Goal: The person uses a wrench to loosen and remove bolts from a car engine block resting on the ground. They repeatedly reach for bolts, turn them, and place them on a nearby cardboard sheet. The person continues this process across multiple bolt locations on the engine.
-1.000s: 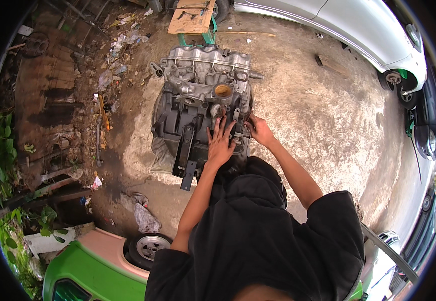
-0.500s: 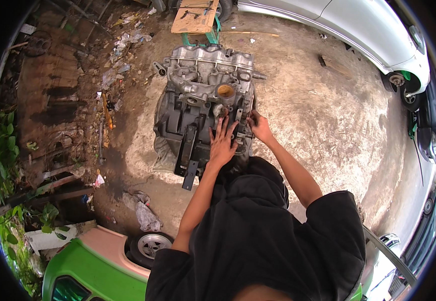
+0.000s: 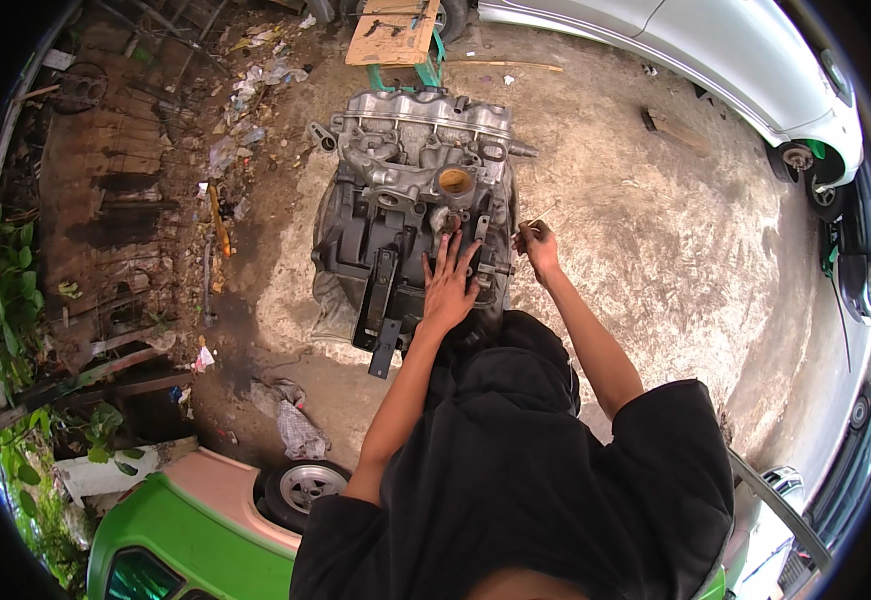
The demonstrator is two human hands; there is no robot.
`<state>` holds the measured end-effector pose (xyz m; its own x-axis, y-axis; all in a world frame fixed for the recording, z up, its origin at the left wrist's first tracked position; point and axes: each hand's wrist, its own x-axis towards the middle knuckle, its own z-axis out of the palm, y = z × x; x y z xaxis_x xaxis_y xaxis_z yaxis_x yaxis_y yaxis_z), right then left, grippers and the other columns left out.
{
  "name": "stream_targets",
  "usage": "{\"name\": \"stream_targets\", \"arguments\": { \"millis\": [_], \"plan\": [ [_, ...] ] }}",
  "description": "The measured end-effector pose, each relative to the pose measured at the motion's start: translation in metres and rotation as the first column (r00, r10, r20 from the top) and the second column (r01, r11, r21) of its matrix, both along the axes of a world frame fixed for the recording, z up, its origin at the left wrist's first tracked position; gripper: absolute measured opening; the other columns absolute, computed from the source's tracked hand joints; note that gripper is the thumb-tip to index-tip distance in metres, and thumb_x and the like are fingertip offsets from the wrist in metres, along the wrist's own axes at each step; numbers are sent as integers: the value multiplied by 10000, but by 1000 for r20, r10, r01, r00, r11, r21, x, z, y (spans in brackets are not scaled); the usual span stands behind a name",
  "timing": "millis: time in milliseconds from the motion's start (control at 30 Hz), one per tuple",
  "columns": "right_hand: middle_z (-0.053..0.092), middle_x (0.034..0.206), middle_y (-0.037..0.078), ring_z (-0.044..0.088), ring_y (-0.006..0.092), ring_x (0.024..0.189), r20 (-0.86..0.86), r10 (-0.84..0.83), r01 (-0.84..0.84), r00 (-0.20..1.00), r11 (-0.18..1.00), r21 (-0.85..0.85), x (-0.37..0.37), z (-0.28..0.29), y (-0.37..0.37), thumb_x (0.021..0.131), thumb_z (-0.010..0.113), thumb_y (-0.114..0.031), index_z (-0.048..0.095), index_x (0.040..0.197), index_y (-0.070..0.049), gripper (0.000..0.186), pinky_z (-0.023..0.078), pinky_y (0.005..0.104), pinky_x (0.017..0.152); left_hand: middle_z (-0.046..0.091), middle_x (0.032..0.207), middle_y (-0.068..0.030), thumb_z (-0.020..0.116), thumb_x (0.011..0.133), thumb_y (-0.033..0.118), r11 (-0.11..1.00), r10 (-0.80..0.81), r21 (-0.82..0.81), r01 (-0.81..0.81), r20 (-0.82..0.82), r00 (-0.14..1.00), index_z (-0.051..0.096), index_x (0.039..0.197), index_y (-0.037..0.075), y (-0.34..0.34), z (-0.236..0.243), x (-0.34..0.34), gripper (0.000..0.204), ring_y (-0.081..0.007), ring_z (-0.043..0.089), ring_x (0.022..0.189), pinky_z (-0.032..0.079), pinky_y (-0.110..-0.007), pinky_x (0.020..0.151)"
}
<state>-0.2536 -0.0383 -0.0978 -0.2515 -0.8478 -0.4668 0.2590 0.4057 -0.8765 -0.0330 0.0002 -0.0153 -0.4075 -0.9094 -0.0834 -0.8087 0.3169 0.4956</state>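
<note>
A greasy grey engine block (image 3: 365, 225) stands on the ground in front of me, its silver ribbed cover (image 3: 425, 110) at the far end. A round opening (image 3: 455, 181) with a brownish inside shows on its intake. My left hand (image 3: 447, 292) lies on the near part of the engine, fingers spread over the metal. Just off the engine's right side, my right hand (image 3: 536, 248) is closed, fingers pinched round a thin, light-coloured rod (image 3: 547, 212); its exact kind is too small to tell. A dark flat metal bracket (image 3: 383, 348) sticks out toward me at the engine's near left.
Beyond the engine is a green-legged wooden stand (image 3: 387, 38) with small tools on it. A silver car (image 3: 735, 60) is at the far right, a wood piece (image 3: 675, 130) near it. Litter (image 3: 240, 95) lies far left; a green car (image 3: 195, 520) is near left, by a rag (image 3: 298, 428).
My right hand has drawn away from the engine's right side, and a thin rod now shows in its fingers. The left hand stays on the engine.
</note>
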Motion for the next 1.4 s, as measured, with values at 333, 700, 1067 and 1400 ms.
{"name": "stream_targets", "arguments": {
  "millis": [333, 700, 1067, 1400],
  "plan": [
    [674, 930, 132, 695, 250, 814, -627, 184, -455, 757, 837, -303, 12, 39, 31, 957, 637, -14, 619, 1000, 34, 67, 552, 341, 723, 195, 1671, -86, 630, 890, 185, 1000, 3, -13, -3, -30, 1000, 328, 1564, 238, 1, 2, 0, 741, -341, 46, 1561, 113, -663, 1194],
    [690, 880, 207, 679, 405, 829, -764, 177, -537, 621, 805, -250, 16, 42, 30, 937, 657, -80, 575, 1199, 10, 289, 546, 445, 730, 186, 1676, -62, 648, 863, 163, 1000, 8, -6, -8, -25, 1000, 323, 1568, 258, 0, 2, 0, 782, -287, 46, 1567, 96, -659, 1203],
    [690, 918, 255, 678, 432, 891, -613, 392, -526, 686, 849, -46, 6, 33, 3, 940, 647, -118, 570, 1229, 0, 321, 536, 461, 768, 175, 1677, -80, 636, 874, 183, 1000, -8, -10, 8, 4, 1000, 332, 1563, 235, -1, 1, 0, 755, -323, 40, 1565, 99, -647, 1206],
    [653, 973, 277, 633, 470, 912, -732, 331, -596, 596, 793, -127, 13, 48, 13, 916, 639, -68, 537, 1270, 16, 379, 522, 474, 758, 167, 1680, -64, 646, 878, 155, 1000, 1, -10, -1, -14, 1000, 297, 1580, 276, 0, -1, 0, 793, -294, 49, 1566, 89, -650, 1209]
  ]
}}
